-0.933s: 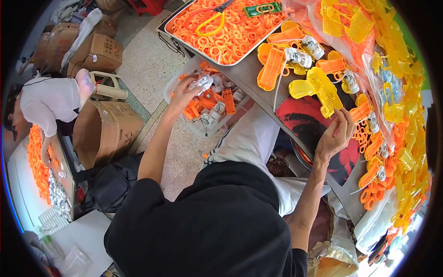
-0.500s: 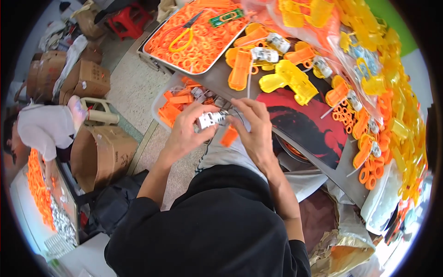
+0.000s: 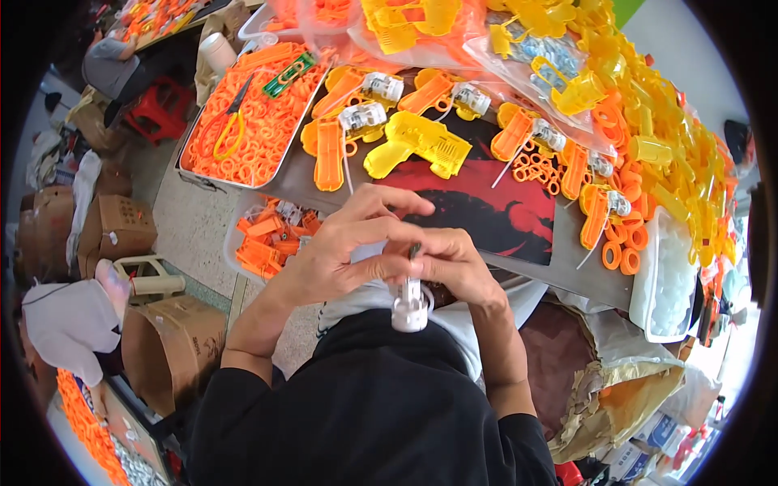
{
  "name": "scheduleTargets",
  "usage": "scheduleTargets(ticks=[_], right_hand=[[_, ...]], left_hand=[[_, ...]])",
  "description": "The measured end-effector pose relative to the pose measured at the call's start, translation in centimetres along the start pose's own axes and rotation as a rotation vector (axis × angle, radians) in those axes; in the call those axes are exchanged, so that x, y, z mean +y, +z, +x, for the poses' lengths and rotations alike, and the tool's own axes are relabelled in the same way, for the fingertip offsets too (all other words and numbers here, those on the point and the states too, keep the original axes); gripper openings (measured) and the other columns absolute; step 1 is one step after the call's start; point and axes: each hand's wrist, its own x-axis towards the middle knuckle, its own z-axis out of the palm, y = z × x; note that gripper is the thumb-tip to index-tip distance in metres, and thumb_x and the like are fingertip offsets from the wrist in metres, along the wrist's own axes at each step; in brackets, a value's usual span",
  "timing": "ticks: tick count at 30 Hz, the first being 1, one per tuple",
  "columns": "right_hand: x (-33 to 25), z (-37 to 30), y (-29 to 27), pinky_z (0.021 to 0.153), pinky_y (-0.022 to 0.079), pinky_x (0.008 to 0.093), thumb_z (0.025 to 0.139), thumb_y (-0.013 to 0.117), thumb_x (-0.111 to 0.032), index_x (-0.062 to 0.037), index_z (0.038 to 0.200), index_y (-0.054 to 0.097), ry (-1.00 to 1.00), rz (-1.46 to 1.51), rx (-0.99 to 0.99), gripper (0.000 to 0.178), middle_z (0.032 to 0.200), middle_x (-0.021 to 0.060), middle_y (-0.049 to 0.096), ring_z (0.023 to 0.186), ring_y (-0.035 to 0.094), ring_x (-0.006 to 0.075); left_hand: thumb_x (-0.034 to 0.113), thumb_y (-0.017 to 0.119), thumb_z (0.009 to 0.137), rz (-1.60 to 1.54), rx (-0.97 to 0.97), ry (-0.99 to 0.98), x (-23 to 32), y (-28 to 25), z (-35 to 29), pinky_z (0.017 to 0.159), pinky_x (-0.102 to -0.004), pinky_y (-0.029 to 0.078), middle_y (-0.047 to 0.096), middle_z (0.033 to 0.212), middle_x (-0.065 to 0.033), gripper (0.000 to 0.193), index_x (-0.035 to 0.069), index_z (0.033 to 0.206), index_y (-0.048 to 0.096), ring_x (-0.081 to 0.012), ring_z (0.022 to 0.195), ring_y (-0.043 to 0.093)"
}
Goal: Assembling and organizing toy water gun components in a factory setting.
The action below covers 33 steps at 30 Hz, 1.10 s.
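Observation:
A small white, partly clear cylindrical mechanism (image 3: 410, 312) hangs in front of my dark shirt, its upper end between my fingertips. My left hand (image 3: 344, 247) closes thumb and fingers at that end. From the other side my right hand (image 3: 460, 266) pinches there too, and the fingers hide what lies between them. Beyond my hands, a bare yellow toy-gun shell half (image 3: 417, 146) lies on a black-and-red mat (image 3: 486, 212). Around it are several yellow shells carrying orange parts (image 3: 328, 154) and clear-and-white mechanisms (image 3: 362, 116).
A metal tray (image 3: 185, 172) of orange rings holds scissors (image 3: 232, 121) and a green tool (image 3: 289, 74). A bin of orange parts (image 3: 263, 239) stands below. Yellow shells (image 3: 648, 150) are heaped right, beside a tub (image 3: 666, 275). Other people sit at left; an open carton (image 3: 174, 352) stands there.
My hands have come closer together, and the white mechanism has turned from sideways to hanging down. The orange piece by my right hand is out of sight. The view has shifted to the right.

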Motion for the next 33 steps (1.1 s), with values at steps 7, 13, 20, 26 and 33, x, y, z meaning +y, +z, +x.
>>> scheduleTargets(ticks=[7, 13, 20, 26, 33], right_hand=[[-2.0, -1.6, 1.7, 0.074, 0.048, 0.028, 0.087, 0.075, 0.004, 0.0022, 0.1, 0.067, -0.349, -0.078, 0.381, 0.015, 0.095, 0.0079, 0.067, 0.084, 0.06, 0.0126], [-6.7, -5.8, -1.1, 0.069, 0.05, 0.0352, 0.089, 0.063, -0.006, 0.0009, 0.088, 0.061, -0.423, -0.3, 0.657, 0.007, 0.071, 0.0078, 0.055, 0.069, 0.053, 0.0194], [-11.6, -5.9, -4.1, 0.065, 0.044, 0.0235, 0.092, 0.073, -0.011, 0.0013, 0.1, 0.074, -0.02, -0.802, 0.96, 0.014, 0.08, 0.0008, 0.066, 0.072, 0.056, 0.0061], [-0.7, -0.5, -10.3, 0.06, 0.042, 0.0223, 0.093, 0.074, -0.012, 0.0041, 0.101, 0.075, 0.074, -0.885, 0.809, 0.018, 0.078, -0.0002, 0.069, 0.069, 0.055, 0.0037], [-0.1, 0.1, -10.4, 0.068, 0.045, 0.0256, 0.092, 0.074, -0.01, 0.0054, 0.095, 0.072, 0.024, -0.933, 0.762, 0.016, 0.09, 0.0033, 0.06, 0.076, 0.056, 0.0102]], left_hand=[[0.027, 0.086, 0.082, -0.33, 0.028, 0.053, 0.7, 1.2, 4.7, 0.103, -0.0396, 0.045, 0.056, 0.131, -0.0169, 0.032, 0.006, 0.103, 0.072, -0.0249, 0.123, 0.057], [0.027, 0.077, 0.087, 0.744, 0.238, 0.123, -9.5, -1.9, 10.8, 0.106, -0.0434, 0.039, 0.059, 0.128, -0.0087, 0.033, 0.011, 0.114, 0.07, -0.0277, 0.125, 0.052], [0.028, 0.08, 0.08, 1.126, 0.079, 0.094, -16.0, -2.8, 11.8, 0.108, -0.0505, 0.032, 0.051, 0.136, -0.0083, 0.035, 0.013, 0.109, 0.069, -0.0299, 0.129, 0.045], [0.015, 0.081, 0.081, 0.429, 0.11, -0.217, -13.1, 1.2, 11.0, 0.092, -0.0423, 0.049, 0.062, 0.111, -0.0103, 0.036, 0.006, 0.109, 0.059, -0.032, 0.107, 0.061], [-0.009, 0.063, 0.086, -0.107, 0.359, -0.33, -14.3, 4.3, 9.3, 0.092, -0.0321, 0.052, 0.068, 0.107, -0.0097, 0.031, 0.0, 0.116, 0.06, -0.0186, 0.099, 0.067]])
